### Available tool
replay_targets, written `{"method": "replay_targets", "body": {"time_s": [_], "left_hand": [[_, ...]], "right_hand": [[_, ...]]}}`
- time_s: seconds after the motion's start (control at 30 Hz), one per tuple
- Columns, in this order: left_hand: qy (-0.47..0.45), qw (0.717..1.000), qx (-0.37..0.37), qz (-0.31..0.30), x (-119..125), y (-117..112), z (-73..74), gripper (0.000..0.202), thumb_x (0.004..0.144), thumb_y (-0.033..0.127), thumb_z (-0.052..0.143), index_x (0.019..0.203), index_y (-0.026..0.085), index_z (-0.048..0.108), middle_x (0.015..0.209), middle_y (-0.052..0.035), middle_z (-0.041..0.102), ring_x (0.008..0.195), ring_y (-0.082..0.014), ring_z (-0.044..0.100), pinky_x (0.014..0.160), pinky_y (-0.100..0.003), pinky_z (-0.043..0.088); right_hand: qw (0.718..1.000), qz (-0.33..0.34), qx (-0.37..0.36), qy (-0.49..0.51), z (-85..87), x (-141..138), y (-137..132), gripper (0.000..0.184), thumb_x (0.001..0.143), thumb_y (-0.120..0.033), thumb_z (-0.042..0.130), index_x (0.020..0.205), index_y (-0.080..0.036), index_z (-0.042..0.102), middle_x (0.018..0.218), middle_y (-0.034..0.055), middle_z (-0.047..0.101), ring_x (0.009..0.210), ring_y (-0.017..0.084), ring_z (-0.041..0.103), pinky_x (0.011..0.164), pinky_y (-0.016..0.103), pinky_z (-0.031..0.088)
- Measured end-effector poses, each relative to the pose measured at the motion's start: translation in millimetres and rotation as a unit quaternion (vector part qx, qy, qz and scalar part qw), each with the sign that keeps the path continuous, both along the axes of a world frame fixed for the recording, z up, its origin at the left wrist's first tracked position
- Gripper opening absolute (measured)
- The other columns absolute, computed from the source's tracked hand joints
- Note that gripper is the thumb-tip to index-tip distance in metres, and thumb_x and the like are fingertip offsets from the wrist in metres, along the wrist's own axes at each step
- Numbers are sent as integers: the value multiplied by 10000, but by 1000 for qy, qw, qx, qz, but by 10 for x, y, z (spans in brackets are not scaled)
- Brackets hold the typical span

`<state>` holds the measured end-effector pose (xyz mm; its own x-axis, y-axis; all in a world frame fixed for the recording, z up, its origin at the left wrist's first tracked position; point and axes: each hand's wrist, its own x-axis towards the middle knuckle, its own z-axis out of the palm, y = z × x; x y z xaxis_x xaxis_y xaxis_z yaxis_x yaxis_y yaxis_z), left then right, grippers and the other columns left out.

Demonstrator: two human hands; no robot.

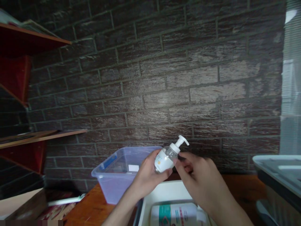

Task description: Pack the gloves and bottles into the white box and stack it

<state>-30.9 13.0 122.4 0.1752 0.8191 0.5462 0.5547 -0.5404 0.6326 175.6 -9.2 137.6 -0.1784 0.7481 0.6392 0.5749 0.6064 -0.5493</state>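
Note:
A small white pump bottle (166, 157) with a clear upper part and a white pump head is held up, tilted to the right, over a white tray (164, 194). My left hand (148, 175) is wrapped round the bottle's body from below. My right hand (195, 175) is closed beside the bottle's neck, its fingertips touching near the pump collar. In the tray lies a larger white bottle (176, 215) with a green label, on its side.
A clear lilac plastic bin (113, 179) stands on the wooden table (94, 207) behind the tray. A grey lidded box (279, 175) is at the right. Red-brown shelves (35, 138) hang at the left on the dark brick wall (164, 78).

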Motion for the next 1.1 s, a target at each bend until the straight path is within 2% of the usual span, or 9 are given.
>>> {"method": "replay_targets", "body": {"time_s": [0.13, 0.2, 0.3, 0.43, 0.57, 0.77, 0.9, 1.0, 1.1], "left_hand": [[-19, 996, -60, -66, -54, -25, -9, 452, 784, 302, 782, 1189, 155, 646, 941, -44, 709, 821, -207, 630, 693, -259, 461], [-28, 989, -102, -107, -81, -37, -7, 429, 789, 319, 784, 1155, 141, 646, 897, -39, 686, 759, -176, 594, 643, -242, 434], [-32, 973, -163, -159, -120, -57, 16, 422, 789, 361, 791, 1105, 122, 645, 835, -25, 643, 693, -145, 545, 606, -232, 410], [4, 968, -178, -175, -207, -73, 48, 477, 770, 425, 804, 1107, 122, 655, 874, -25, 644, 760, -160, 546, 653, -237, 425], [57, 971, -170, -160, -336, -65, 28, 510, 748, 444, 796, 1139, 145, 662, 951, -33, 675, 859, -200, 583, 695, -243, 458], [140, 954, -180, -196, -394, -163, 18, 453, 725, 320, 782, 1131, 158, 663, 870, 9, 677, 752, -160, 577, 611, -218, 418], [187, 951, -141, -203, -331, -284, 2, 473, 712, 296, 793, 1152, 181, 661, 917, 7, 714, 788, -172, 619, 677, -238, 453], [216, 937, -168, -216, -254, -316, -60, 487, 709, 308, 797, 1161, 194, 657, 896, 8, 721, 734, -167, 629, 602, -235, 441], [261, 927, -172, -205, -184, -288, -136, 462, 658, 327, 824, 1074, 188, 678, 856, 0, 718, 688, -175, 626, 536, -244, 412]], "right_hand": [[987, -87, 131, 46, 42, 108, -8, 283, 972, -375, 527, 1145, -231, 698, 1056, 79, 745, 957, 261, 706, 812, 363, 547], [981, -111, 155, 24, 27, 132, 59, 340, 974, -347, 515, 1242, -198, 662, 1192, 113, 701, 1108, 289, 652, 936, 413, 524], [990, -98, 97, -39, -10, 129, 165, 408, 988, -323, 493, 1337, -166, 632, 1299, 138, 657, 1200, 300, 616, 1028, 426, 486], [994, -50, -4, -97, -29, 87, 195, 394, 1027, -339, 428, 1264, -178, 699, 1204, 134, 699, 1114, 275, 678, 1011, 397, 489], [991, 3, -14, -135, -56, 62, 122, 364, 1006, -270, 441, 1237, -192, 712, 1188, 130, 703, 1142, 265, 657, 1035, 372, 451], [966, 125, -17, -226, -196, 149, -27, 378, 871, -147, 575, 1233, -171, 683, 1211, 111, 705, 1196, 280, 583, 1112, 421, 359], [949, 121, -98, -273, -254, 216, -87, 335, 854, -184, 601, 1175, -170, 697, 1232, 123, 690, 1181, 305, 585, 1054, 431, 412], [931, 112, -151, -312, -290, 233, -72, 362, 800, -191, 642, 1155, -176, 708, 1139, 125, 706, 1097, 322, 626, 969, 435, 453], [923, 126, -161, -326, -314, 221, -17, 359, 760, -177, 665, 1115, -185, 718, 1078, 111, 718, 1060, 310, 640, 917, 397, 459]]}}
